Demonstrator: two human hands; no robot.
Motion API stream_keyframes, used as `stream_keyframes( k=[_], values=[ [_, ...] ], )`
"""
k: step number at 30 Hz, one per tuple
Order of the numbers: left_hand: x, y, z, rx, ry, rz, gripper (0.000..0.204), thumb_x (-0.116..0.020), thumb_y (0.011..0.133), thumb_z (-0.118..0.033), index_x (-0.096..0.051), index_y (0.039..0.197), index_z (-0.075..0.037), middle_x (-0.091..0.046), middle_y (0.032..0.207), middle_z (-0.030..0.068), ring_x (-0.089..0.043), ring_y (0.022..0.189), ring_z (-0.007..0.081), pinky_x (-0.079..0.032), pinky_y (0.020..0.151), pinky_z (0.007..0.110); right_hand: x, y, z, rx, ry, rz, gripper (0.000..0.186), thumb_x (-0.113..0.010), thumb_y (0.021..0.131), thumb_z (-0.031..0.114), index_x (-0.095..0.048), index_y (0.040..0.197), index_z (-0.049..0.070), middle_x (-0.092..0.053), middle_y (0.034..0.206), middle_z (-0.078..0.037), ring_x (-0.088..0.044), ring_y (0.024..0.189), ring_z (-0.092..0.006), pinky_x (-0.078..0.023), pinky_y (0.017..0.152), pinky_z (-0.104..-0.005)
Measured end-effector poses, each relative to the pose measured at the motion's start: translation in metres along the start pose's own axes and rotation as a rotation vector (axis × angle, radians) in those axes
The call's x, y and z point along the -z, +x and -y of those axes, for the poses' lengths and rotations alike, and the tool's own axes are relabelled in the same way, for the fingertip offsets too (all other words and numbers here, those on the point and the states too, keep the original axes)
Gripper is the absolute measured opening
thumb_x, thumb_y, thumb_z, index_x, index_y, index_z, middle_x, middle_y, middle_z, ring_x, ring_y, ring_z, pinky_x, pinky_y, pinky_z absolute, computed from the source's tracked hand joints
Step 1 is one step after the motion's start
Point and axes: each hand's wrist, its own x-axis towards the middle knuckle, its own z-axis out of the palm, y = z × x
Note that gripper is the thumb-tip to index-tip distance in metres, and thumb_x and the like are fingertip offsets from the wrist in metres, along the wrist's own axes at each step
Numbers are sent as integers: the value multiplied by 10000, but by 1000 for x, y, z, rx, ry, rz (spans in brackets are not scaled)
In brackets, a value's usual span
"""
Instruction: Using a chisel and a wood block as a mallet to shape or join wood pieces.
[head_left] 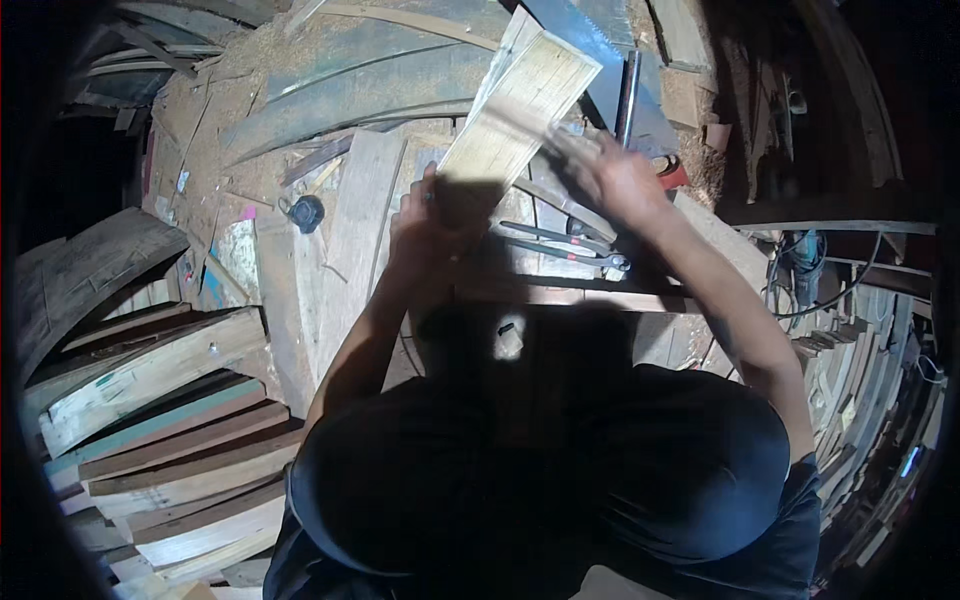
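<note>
A pale wooden board [535, 95] lies slantwise in front of me, its far end up and to the right. Around its near left edge are the fingers of my left hand [425, 225], closed on it, partly in shadow. Over the board's right edge is my right hand [625, 185], its fingers smeared by motion. A thin brownish streak runs from them across the board; whether it is a held thing I cannot make out. Just below the right hand lies a pair of pincers [565, 245] with dark handles. Beyond it rest a handsaw [600, 60] and a metal tube [628, 100].
Sawdust and loose planks [365, 200] cover the work area. A black knob [305, 213] sits to the left. Stacked boards [190, 450] rise at the lower left, more timber [850, 390] at the right. A corded power tool [805, 270] hangs near the right-hand stack.
</note>
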Motion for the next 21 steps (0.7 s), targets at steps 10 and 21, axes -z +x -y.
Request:
stream_keyframes(
  k=[10,21],
  values=[
    [11,5,-15,142,-72,147,1259,-951,676,-515,-302,1609,29,-556,1362,235,-566,1249,443,-514,1011,507,-13,-24,28,269,34,52,393,-573,1074,376,-615,1464,336,-649,1046,-159,-728,762,-347,-611,625,-476],
    [-15,3,9,-250,55,-257,1195,-953,661,-564,-412,1556,13,-610,1281,197,-663,1089,412,-591,886,467,-33,-17,30,269,5,89,553,-553,1068,417,-408,1600,458,-673,1176,-200,-743,823,-374,-629,680,-505]
  ],
)
